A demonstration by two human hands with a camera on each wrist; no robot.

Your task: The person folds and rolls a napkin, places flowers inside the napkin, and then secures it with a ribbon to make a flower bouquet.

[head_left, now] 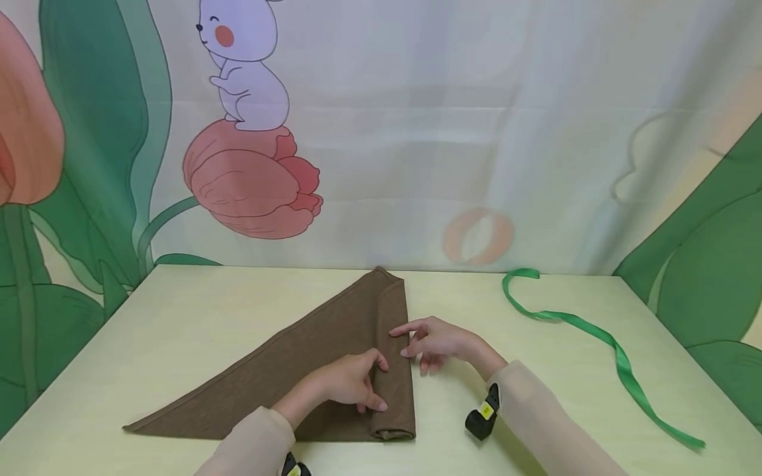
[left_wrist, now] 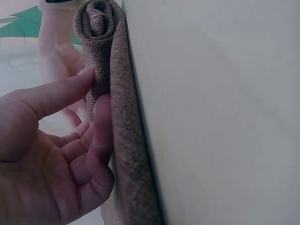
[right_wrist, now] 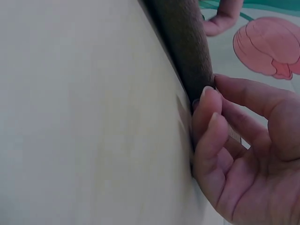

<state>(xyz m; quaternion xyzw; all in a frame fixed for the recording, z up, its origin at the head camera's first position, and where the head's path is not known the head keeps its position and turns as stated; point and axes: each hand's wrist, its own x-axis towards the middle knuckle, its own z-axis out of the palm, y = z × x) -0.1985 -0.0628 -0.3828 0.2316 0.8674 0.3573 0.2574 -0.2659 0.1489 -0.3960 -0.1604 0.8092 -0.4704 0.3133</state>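
A brown towel lies folded into a triangle, its long slanted edge to the left and its right side rolled into a thick upright band. The left hand holds the roll near its lower end, the thumb on top and the other fingers curled by its left side. Higher up, the right hand holds the roll's right edge, its index finger reaching over the top. In the left wrist view the roll's coiled end shows several layers. The right wrist view has the fingertips right at the towel's edge.
A green ribbon curves over the right side of the pale table. Behind the table hangs a curtain printed with a rabbit, tulips and leaves. Black bands with small devices sit on the wrists.
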